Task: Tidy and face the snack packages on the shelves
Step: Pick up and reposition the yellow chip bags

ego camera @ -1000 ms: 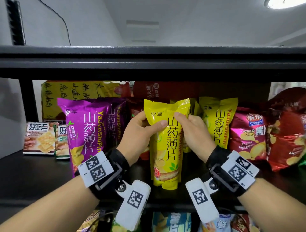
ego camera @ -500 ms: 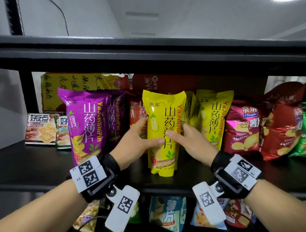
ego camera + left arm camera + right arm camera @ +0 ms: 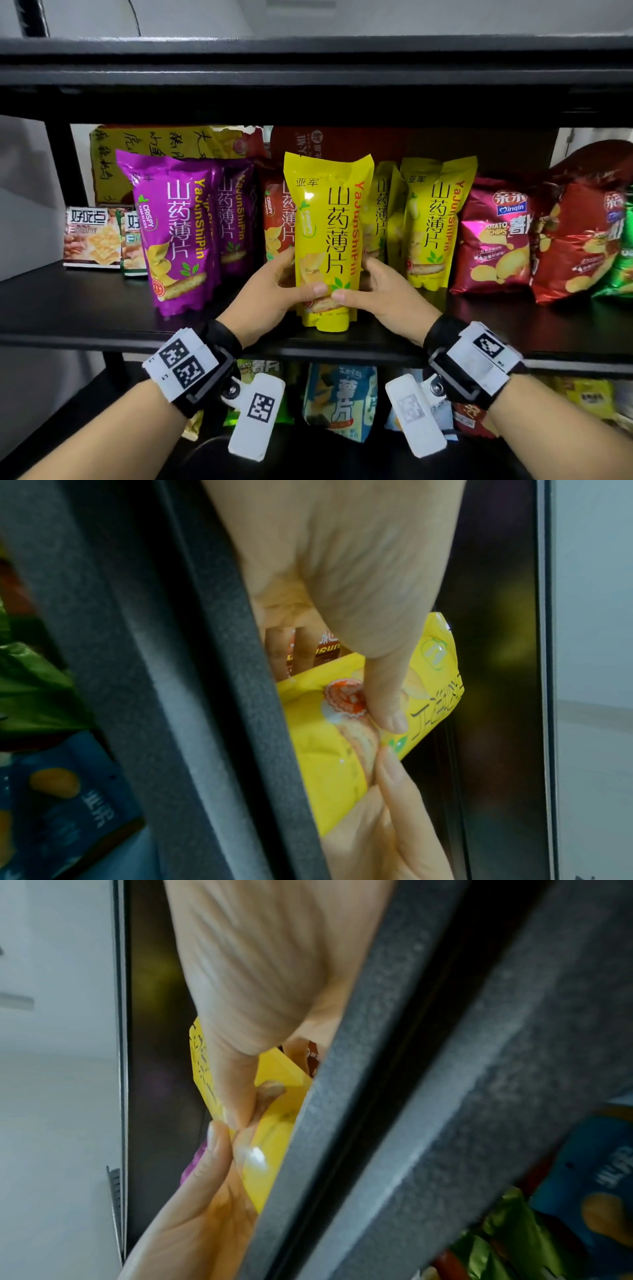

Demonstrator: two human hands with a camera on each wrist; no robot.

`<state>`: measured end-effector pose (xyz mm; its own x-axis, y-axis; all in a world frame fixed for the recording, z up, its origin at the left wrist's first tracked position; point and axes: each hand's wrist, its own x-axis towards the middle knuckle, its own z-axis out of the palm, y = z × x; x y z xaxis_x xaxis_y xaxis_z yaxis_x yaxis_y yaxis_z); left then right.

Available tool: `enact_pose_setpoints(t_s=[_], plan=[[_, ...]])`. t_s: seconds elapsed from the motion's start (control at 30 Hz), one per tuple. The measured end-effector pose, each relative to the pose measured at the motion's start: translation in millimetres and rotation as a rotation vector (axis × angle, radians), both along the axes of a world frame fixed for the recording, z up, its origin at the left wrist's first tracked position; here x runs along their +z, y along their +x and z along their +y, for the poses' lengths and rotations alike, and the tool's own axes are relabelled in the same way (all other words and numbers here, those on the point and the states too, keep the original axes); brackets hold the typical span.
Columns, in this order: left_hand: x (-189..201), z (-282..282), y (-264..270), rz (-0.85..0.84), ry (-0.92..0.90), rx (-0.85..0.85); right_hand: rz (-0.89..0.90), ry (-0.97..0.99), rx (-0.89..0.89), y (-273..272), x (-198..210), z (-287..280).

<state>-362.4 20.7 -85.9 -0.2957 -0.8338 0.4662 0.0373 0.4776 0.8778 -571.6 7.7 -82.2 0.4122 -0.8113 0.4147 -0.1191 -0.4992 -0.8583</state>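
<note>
Tall yellow foil snack bag upright near black shelf front edge. Left hand, right hand grip its lower sides, thumbs in front. Purple foil bag at 9 o'clock, gap between.

Small shop, black shelves stocked with snack bags, cartons behind

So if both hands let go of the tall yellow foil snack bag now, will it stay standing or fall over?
The tall yellow foil snack bag is narrow and stands on its small bottom seam, so it probably tips easily. Its glossy film looks slippery, and the puffed, creased body suggests it is light. The left hand and right hand hold it low.
</note>
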Motion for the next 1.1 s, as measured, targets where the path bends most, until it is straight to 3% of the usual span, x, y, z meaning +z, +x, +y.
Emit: enact_pose_setpoints(t_s=[0.23, 0.4, 0.67, 0.83, 1.1], plan=[[-1, 8, 1, -0.010, -0.109, 0.081, -0.193, -0.011, 0.048, -3, 2, 4], [-2, 18, 0, -0.083, -0.340, 0.192, -0.288, 0.013, 0.043, -8, 0, 2], [-3, 19, -10, -0.434, -0.695, 0.362, -0.339, 0.006, 0.034, -8, -2, 8], [1, 10, -15, -0.415, -0.661, 0.331, -0.317, -0.070, -0.056, -15, -6, 4], [3, 1, -21, -0.280, -0.668, 0.308, -0.261, 0.149, 0.179, -12, 0, 10]])
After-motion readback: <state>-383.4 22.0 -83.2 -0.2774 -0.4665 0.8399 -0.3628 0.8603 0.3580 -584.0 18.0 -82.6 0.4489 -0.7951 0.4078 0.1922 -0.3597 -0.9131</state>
